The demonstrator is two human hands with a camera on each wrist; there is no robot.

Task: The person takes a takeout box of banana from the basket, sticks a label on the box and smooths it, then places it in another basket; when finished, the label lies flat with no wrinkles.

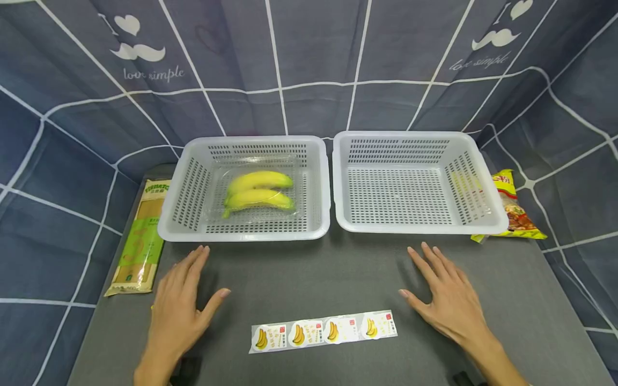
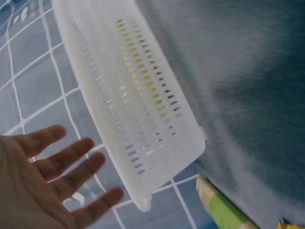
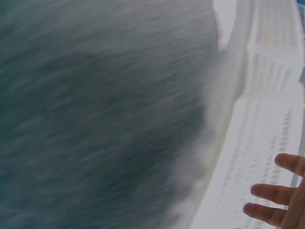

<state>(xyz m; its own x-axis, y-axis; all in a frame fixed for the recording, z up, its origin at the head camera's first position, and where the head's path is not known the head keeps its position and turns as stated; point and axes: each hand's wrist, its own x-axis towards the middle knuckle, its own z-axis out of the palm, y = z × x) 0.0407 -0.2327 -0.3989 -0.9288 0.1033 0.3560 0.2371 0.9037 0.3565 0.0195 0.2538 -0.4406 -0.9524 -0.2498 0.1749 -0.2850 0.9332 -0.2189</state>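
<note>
My left hand [image 1: 177, 305] hovers over the grey table with fingers spread, in front of the left white basket [image 1: 241, 236]. My right hand [image 1: 449, 300] is likewise spread, in front of the right white basket [image 1: 420, 229]. Neither hand holds anything. Two yellow bananas [image 1: 260, 199] lie in a clear plastic tray [image 1: 219, 212] inside the left basket. Nothing lies in the right basket. Between the hands, near the front, a strip of banana-printed stickers [image 1: 323, 332] lies flat. In the left wrist view, yellow shows through the slots of the left basket [image 2: 143, 191].
Left of the left basket lies a long green-and-tan packet [image 1: 140, 241]. A yellow and red snack bag [image 1: 516, 209] sits partly behind the right basket's right end. Dark grid-patterned cloth [image 1: 318, 48] hangs around the table [image 1: 299, 279] at the back and sides.
</note>
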